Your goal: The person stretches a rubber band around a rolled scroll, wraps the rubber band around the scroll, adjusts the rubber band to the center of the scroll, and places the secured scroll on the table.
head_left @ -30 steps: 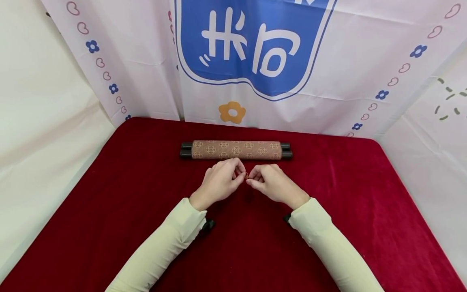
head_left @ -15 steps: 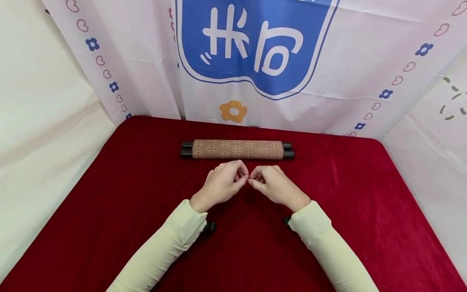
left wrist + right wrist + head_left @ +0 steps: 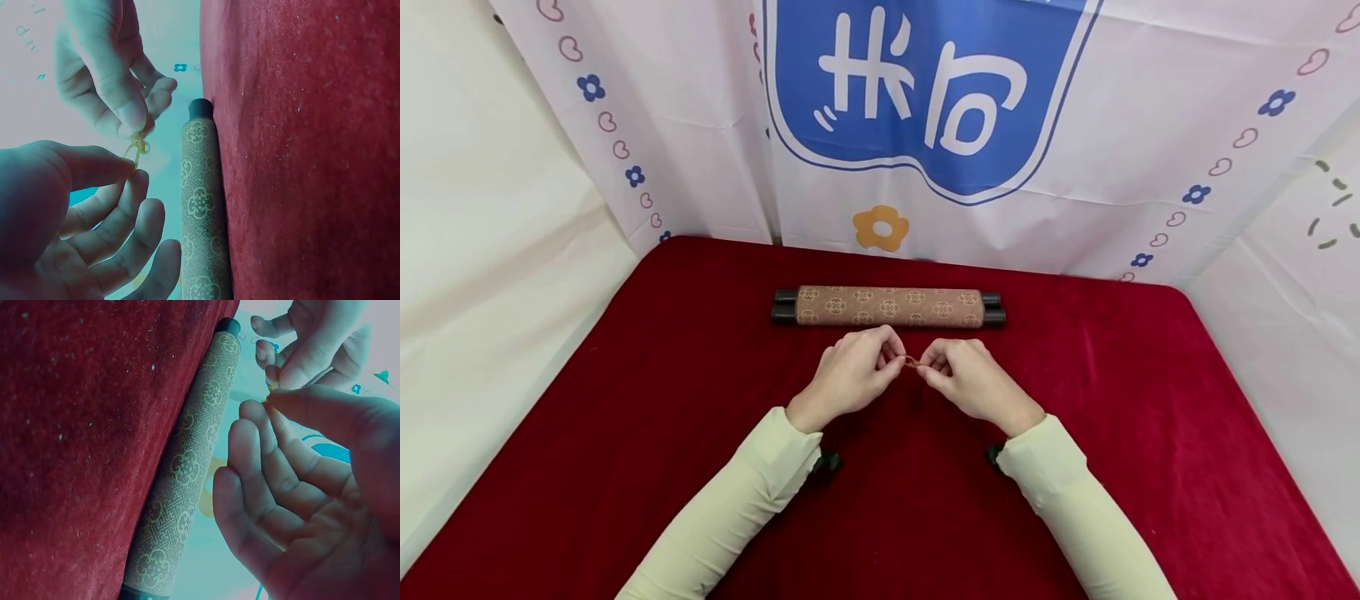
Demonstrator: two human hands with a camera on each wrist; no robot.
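Note:
A thin yellow-orange rubber band (image 3: pixel 912 362) is stretched between both hands, low in front of the scroll. My left hand (image 3: pixel 852 372) pinches one end of it between thumb and forefinger. From the other side, my right hand (image 3: pixel 973 379) pinches the opposite end. The left wrist view shows the band (image 3: pixel 141 147) crossing itself in small loops between the fingertips; in the right wrist view the fingers mostly hide it. Just beyond the hands lies a rolled scroll (image 3: pixel 887 307), brown with a flower pattern, its dark rod ends showing at both sides.
Red velvet cloth (image 3: pixel 625 433) covers the table. A white printed curtain (image 3: pixel 715 167) with a blue emblem hangs behind its far edge, and pale fabric walls (image 3: pixel 497 275) stand at left and right.
Half a second ago the fingertips were almost together. The right hand has since drawn slightly to the right, and the band now shows as an open loop between them.

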